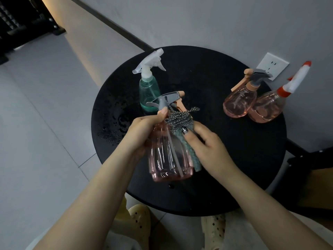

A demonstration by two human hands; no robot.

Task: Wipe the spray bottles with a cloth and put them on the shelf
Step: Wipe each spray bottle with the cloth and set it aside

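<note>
A clear pink spray bottle [167, 156] with a grey and peach trigger head is held above the round black table [234, 159]. My left hand [142, 130] grips it at the neck and shoulder. My right hand [205, 143] presses a grey-green knitted cloth [182, 127] against the bottle's right side and shoulder. On the table stand a teal bottle [148, 89] with a clear white trigger, a pink bottle [240, 101] with a grey and peach head, and a pink bottle [268, 107] with a white and orange-red head.
Water droplets [111, 130] lie on the table's left part. A white wall socket [272, 64] sits behind the two right bottles. A black rack [27, 18] stands on the floor at the far top left. My feet in pale clogs [142, 224] are below the table's near edge.
</note>
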